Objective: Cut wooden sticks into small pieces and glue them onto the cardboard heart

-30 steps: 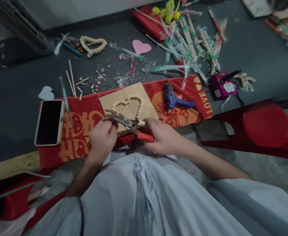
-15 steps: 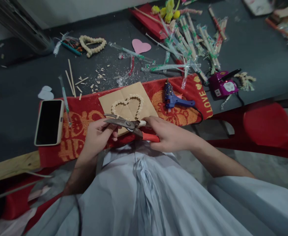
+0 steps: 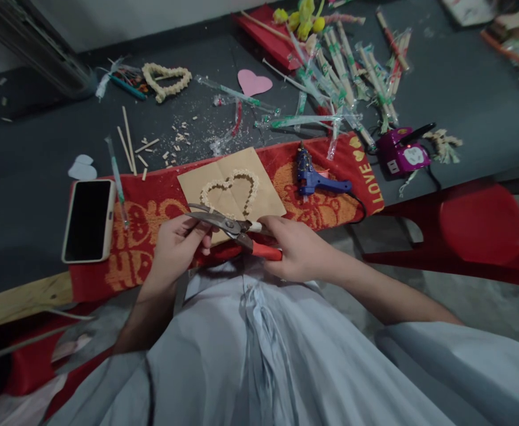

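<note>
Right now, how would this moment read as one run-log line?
right hand: gripping pruning shears | left hand: at blades, hold unclear | brown card: pale heart outline atop | blue glue gun: on red towel

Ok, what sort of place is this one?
Probably a craft workspace, whether home or workshop I can't tell: a blue glue gun lies on a red towel, near a heart outline of small pale pieces and scattered pale sticks.

Left hand (image 3: 175, 245) uncurled, fingertips (image 3: 207, 242) showing below shears (image 3: 230, 226)
</note>
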The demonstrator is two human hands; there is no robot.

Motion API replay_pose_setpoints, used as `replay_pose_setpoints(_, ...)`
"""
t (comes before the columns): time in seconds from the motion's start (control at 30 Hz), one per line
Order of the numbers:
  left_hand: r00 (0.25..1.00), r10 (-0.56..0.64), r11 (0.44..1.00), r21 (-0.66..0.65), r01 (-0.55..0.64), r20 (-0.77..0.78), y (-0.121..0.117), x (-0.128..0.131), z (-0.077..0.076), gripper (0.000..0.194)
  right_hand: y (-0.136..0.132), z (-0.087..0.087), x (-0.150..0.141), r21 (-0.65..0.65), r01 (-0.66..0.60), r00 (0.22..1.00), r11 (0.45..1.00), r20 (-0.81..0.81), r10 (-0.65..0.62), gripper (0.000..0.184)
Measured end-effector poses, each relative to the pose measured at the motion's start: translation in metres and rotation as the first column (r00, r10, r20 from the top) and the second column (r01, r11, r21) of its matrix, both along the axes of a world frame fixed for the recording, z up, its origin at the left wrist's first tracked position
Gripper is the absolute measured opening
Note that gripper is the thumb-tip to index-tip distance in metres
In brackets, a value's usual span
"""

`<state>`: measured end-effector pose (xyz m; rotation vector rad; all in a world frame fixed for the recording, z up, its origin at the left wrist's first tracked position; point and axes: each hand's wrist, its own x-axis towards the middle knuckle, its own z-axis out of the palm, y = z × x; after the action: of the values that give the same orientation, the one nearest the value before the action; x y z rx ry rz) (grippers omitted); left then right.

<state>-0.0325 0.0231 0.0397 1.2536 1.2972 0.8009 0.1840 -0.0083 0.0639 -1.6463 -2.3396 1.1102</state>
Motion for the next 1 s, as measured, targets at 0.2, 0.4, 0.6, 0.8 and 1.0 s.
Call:
replay_pose_setpoints(0.2,1.000,0.023,0.999,-0.040,-0.022,0.003,-0.002,0.004,0.002,0.022,-0.001,0.002,-0.001,-0.023,0.012,0.998,1.000,0.057,-0.011,0.031)
replay_pose_setpoints(0.4,0.998,-0.019,0.997,-0.076,0.024,0.066,0.000,-0.005,-0.003,0.022,0.001,-0.004,0.005,-0.023,-0.029,0.997,0.999,-0.071,0.027,0.041)
replay_pose_setpoints(0.6,0.956,-0.033,0.969,-0.226,0.102,0.292,0.007,-0.006,-0.006,0.015,0.008,-0.004,0.013,-0.080,-0.141,0.978,0.987,-0.163,0.127,0.041)
replay_pose_setpoints(0.8,0.927,-0.029,0.912,-0.370,0.178,0.373,0.012,-0.004,-0.006,0.014,0.010,0.000,0.011,-0.104,-0.131,0.984,0.986,-0.138,0.117,0.040)
replay_pose_setpoints(1.0,0.943,0.035,0.925,-0.368,0.094,0.330,0.013,-0.002,-0.002,0.018,0.005,0.001,0.002,-0.120,-0.035,0.999,0.992,-0.035,0.031,0.042)
